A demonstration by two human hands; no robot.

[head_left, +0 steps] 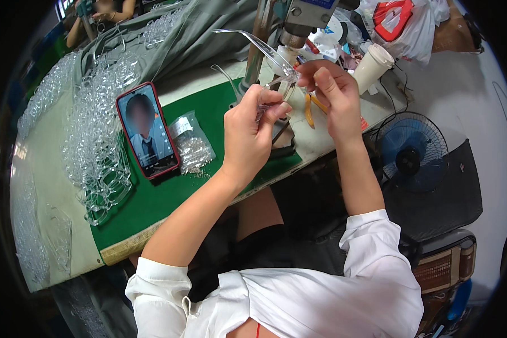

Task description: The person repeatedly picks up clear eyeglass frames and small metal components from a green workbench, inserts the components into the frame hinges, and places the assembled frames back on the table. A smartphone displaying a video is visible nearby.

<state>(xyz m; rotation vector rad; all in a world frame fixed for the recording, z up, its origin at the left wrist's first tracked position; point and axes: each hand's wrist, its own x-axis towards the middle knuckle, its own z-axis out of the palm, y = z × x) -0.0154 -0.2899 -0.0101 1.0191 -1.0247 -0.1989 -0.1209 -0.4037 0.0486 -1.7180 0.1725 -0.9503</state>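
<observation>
My left hand is closed around a clear plastic eyeglass frame, thumb and forefinger pinching its lower part. One clear temple arm stretches from the frame up and to the left. My right hand is at the frame's right side, fingers curled and fingertips at the hinge corner. Whatever lies between those fingertips is too small or hidden to make out. Behind the hands stands a bench machine with a metal post, partly covered by my left hand and the frame.
Left of my hands, a phone and a bag of small metal parts lie on a green mat. Clear frames pile up farther left. Orange-handled pliers, a white cup and a fan are on the right.
</observation>
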